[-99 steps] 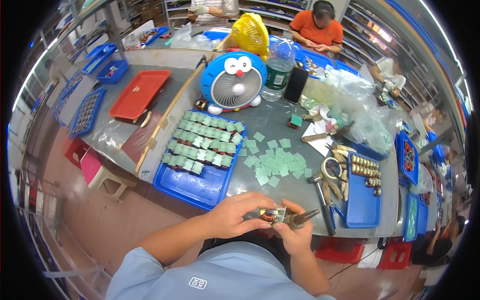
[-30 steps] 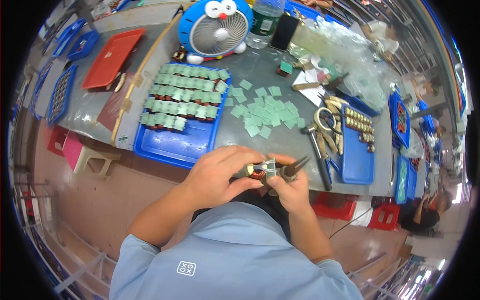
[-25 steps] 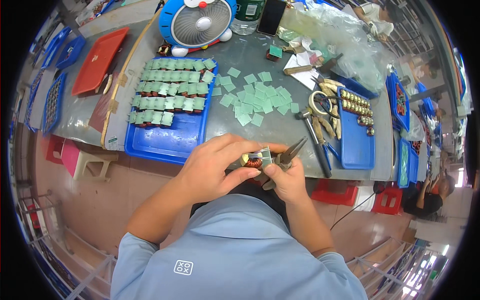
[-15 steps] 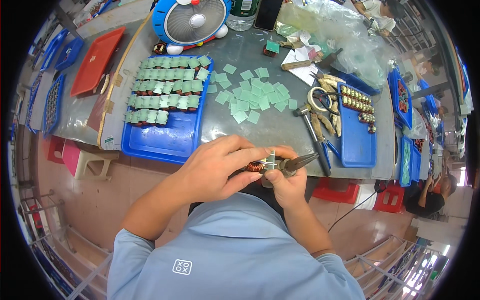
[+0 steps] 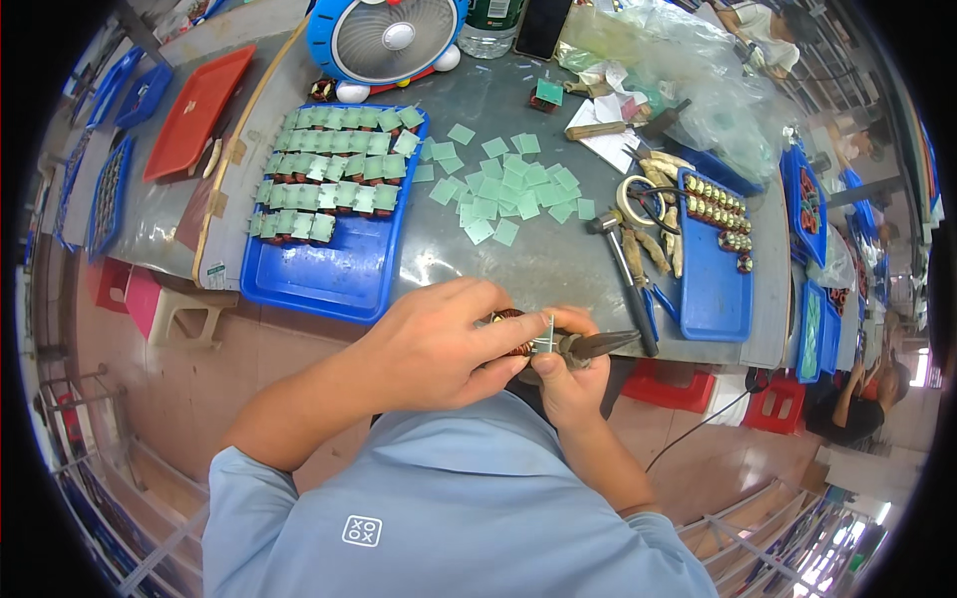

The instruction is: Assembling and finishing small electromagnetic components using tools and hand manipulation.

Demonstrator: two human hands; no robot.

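In front of my body, my left hand point(image 5: 449, 344) is closed around a copper-wound coil point(image 5: 519, 347), its fingers covering most of the winding. A small pale green board point(image 5: 547, 335) stands on edge against the coil's right side, and the left fingertips touch it. My right hand point(image 5: 578, 371) pinches the board's other face with its thumb. That same hand has pliers point(image 5: 603, 344) wrapped in its fingers, with the dark jaws pointing right. The pliers' handles are hidden in the palm.
Loose green boards point(image 5: 513, 189) lie mid-bench. At left, a blue tray point(image 5: 314, 284) holds rows of boarded coils; at right, another blue tray point(image 5: 715, 299) holds bare coils. A hammer point(image 5: 628, 269), tape roll point(image 5: 638, 199) and fan point(image 5: 394, 40) are on the bench.
The board is closer to the coil, and less of the wire leads shows between them. My left hand has shifted slightly, with its forearm swung a little left. Pliers stay in my right hand.
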